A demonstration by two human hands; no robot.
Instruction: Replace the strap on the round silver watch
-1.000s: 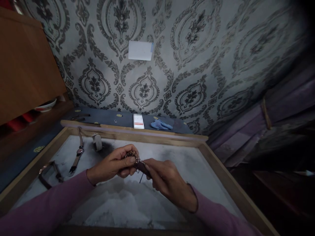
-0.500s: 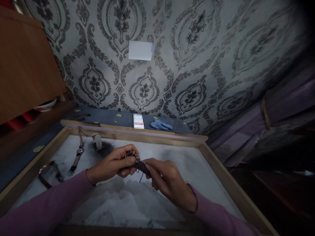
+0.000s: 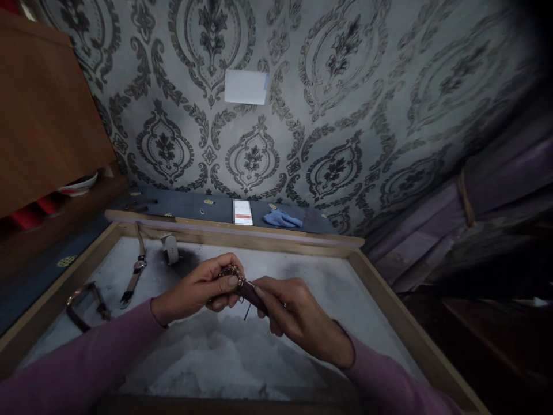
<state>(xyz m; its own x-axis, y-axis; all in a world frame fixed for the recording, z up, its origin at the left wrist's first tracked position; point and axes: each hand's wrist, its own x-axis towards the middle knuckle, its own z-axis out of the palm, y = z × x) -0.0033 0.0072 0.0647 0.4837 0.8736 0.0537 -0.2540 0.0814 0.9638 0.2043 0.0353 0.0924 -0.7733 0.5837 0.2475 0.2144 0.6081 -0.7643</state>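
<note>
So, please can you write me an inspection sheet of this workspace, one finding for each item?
Surface: white inset, dark smudges, raised wooden frame.
Job's things: watch with brown strap, held above the inset; thin dark piece below, unclear.
Clutter: strapped watch, curved band and pale upright item at left; blue cloth beyond frame.
Left hand: fingers on watch.
Right hand: fingers on strap.
Cables: nothing seen.
Surroundings: patterned wall, wooden cabinet, purple curtain.

Legible text: none | white card (image 3: 246, 87), phone-like item (image 3: 242, 212): unreadable
</note>
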